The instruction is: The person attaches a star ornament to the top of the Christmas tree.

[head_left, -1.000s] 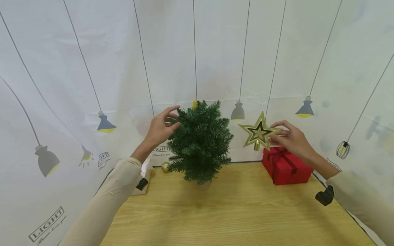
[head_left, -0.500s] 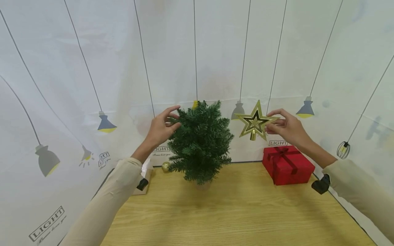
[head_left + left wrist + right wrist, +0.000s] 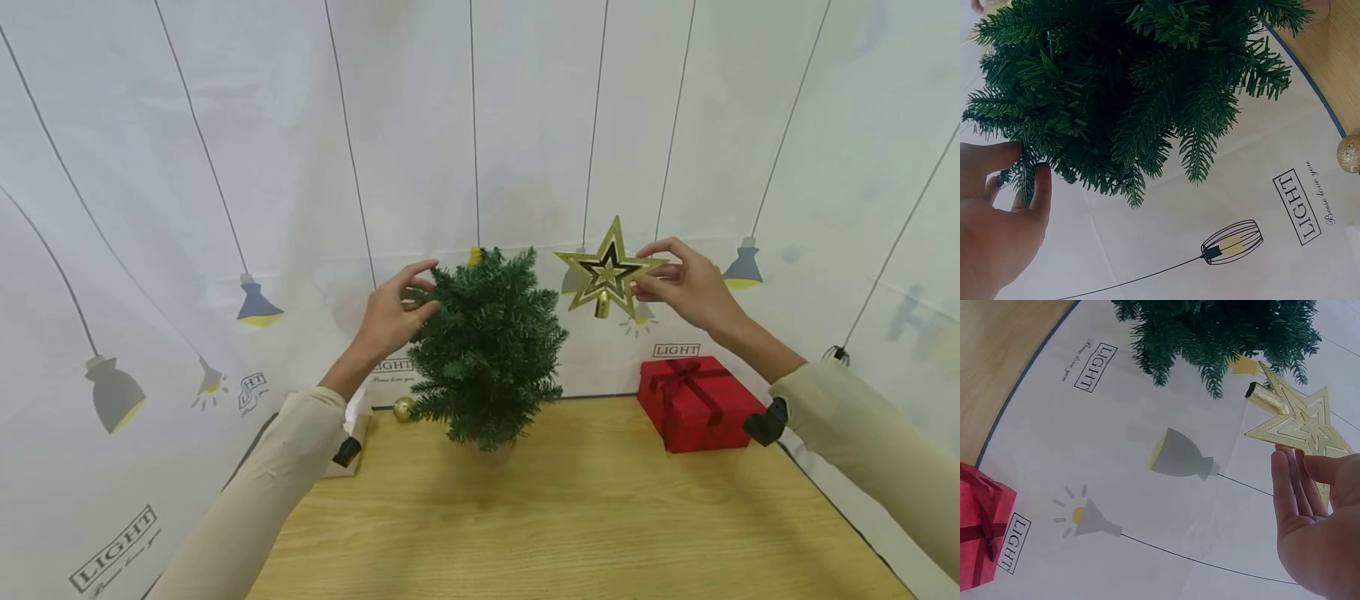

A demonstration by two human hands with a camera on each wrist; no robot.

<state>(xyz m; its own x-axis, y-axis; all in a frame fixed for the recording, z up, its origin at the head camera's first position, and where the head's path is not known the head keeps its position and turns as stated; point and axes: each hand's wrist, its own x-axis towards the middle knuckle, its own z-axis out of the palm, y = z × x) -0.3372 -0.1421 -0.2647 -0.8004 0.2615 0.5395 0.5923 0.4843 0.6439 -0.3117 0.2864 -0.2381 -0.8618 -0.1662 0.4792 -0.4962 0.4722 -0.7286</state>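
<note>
A small green artificial Christmas tree (image 3: pixel 491 350) stands upright on the wooden table. At its upper left side is my left hand (image 3: pixel 390 317); in the left wrist view a branch tip (image 3: pixel 1025 172) sits between the thumb and curled fingers. My right hand (image 3: pixel 693 287) pinches one point of a gold star tree topper (image 3: pixel 609 271) between thumb and fingers. The star is held in the air to the right of the treetop, apart from it. Its short tubular socket (image 3: pixel 1266 398) points down in the head view. The tree's base is mostly hidden by branches.
A red gift box (image 3: pixel 693 408) with a dark red ribbon sits at the table's back right. Left of the tree lies a gold bauble (image 3: pixel 404 408), beside a pale box (image 3: pixel 358 429) partly behind the left arm. A printed cloth backdrop (image 3: pixel 525 125) rises behind the table (image 3: pixel 525 525).
My right hand has lifted the gold star tree topper and brought it leftward, closer to the treetop. The left hand has stayed at the tree's side.
</note>
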